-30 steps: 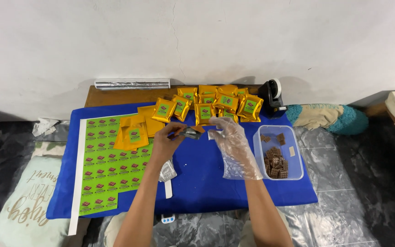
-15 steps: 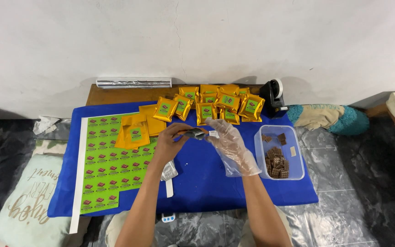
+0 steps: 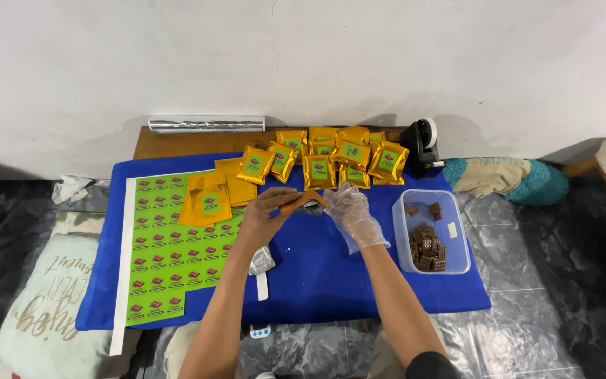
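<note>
**Both hands on one orange pouch at mid-frame**

We hold an orange pouch point(image 3: 301, 202) edge-on between our hands just above the centre of the frame, over the blue mat point(image 3: 331, 274); our bare left hand point(image 3: 264, 219) pinches its left end, our gloved right hand point(image 3: 351, 210) closes on its right end; filled orange pouches point(image 3: 331, 158) stand in a cluster above; a clear tub of brown pieces point(image 3: 431, 233) sits to the right; a green label sheet point(image 3: 170, 245) lies at left.

Single head-worn view, steeply downward from moderate height onto the blue mat point(image 3: 331, 281); white wall point(image 3: 303, 56) beyond
</note>
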